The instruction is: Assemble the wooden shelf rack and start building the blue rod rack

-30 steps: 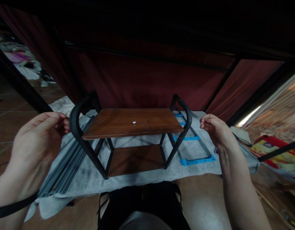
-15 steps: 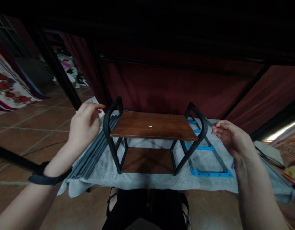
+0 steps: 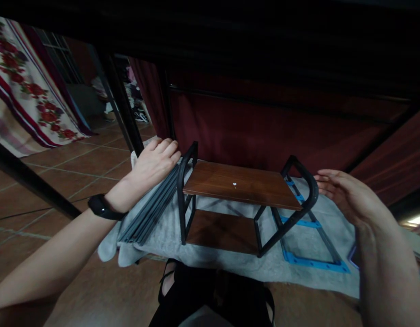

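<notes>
Since half a second ago, swung the view leftward, bringing more of the flowered cloth (image 3: 36, 91) into sight, and carried the left hand (image 3: 152, 164) in over the far end of the grey rods (image 3: 152, 213), back of the hand now upward. Kept the right hand (image 3: 358, 197) out at the opposite side, seemingly a little closer to the metal there.

See the two-board rack (image 3: 223, 179) upright on the grey-draped worktop (image 3: 165, 240), between the two hands, with the rods to its left and a blue-cornered frame (image 3: 315, 263) lying to its right, partly behind its right side tube (image 3: 281, 232).

Could knock the rack askew by pressing harder from one side than from the other; could jostle the rods, apparently loose, by lowering the left hand, or catch the blue-cornered frame by a shove rightward. Could also misjudge reach in such dim light.

On the left, loosely bent fingers (image 3: 167, 147), close to the left side tube (image 3: 181, 204) but hidden underneath; cannot tell whether touching or gripping anything. On the right, partly open and slightly spread, just beside the right side tube, without any visible hold; cannot tell about contact.
</notes>
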`<state>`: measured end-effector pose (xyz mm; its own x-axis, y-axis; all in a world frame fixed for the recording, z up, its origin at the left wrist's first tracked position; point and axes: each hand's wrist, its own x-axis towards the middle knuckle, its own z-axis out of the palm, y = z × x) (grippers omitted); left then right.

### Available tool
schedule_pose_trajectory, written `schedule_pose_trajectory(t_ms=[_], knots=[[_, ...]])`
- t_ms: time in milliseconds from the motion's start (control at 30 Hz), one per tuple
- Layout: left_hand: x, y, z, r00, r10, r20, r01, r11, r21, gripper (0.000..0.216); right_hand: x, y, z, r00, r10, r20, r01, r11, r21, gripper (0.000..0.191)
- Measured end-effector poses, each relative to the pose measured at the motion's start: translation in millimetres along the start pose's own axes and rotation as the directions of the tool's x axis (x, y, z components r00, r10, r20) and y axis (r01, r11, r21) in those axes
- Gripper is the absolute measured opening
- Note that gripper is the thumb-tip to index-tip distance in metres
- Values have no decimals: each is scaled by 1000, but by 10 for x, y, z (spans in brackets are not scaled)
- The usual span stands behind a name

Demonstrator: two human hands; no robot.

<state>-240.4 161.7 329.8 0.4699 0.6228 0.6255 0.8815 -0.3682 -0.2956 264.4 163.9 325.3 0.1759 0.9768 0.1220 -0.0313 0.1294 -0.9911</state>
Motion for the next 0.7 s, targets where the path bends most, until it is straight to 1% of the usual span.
schedule_pose_trajectory(t_ms=[167,300,467,600,700], knots=[[26,-64,123,997,61,40,-61,998,5,22,42,7,0,999,50,2,-50,998,-26,17],[14,-107,233,996,62,63,-60,998,-37,24,56,17,13,999,53,0,-53,998,-34,17],[-10,-97,294,988,80,130,-80,997,-2,22,59,46,2,998,70,10,-69,997,-29,16],[-10,-43,273,987,31,159,-21,998,-63,21,69,78,-28,997,69,36,-67,997,-40,15],[-15,3,241,969,-5,248,22,998,-66,26,77,85,-44,996,82,44,-80,995,-59,17]])
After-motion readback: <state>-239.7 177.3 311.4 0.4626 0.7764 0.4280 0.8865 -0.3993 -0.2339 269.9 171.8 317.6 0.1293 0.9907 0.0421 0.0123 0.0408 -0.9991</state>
